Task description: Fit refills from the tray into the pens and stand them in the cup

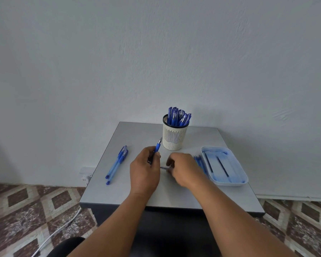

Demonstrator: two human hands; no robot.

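On the far left of the grey tabletop (119, 193), two blue pens (116, 165) lie side by side, angled from near-left to far-right, caps on. They sit well apart from your hands, likely a waiting pile kept clear of the working space.

Near the middle, your left hand (144, 168) has its grip curled round a pen barrel (157, 147), tip pointing up and away toward the cup. Held like that, the writing end is clear of your fingers and the pen stays steady for whatever goes on next.

Just to the right, your right hand (182, 166) rests low on the tabletop, fingers curled down over a small pale blue piece (164, 168), probably a cap. Whether the grip has actually closed on it cannot be told.

Beyond both hands, toward the far edge, stands the white slotted cup (174, 139), already crowded with capped blue pens (178, 117) standing upright, so most of the work seems done.

Right of your right hand, a bundle of loose blue parts (199, 161) lies against the tray's left wall. The pale blue tray (243, 175) sits at the right edge, within easy reach of that hand, and holds two dark thin refills (223, 167) lying lengthwise.
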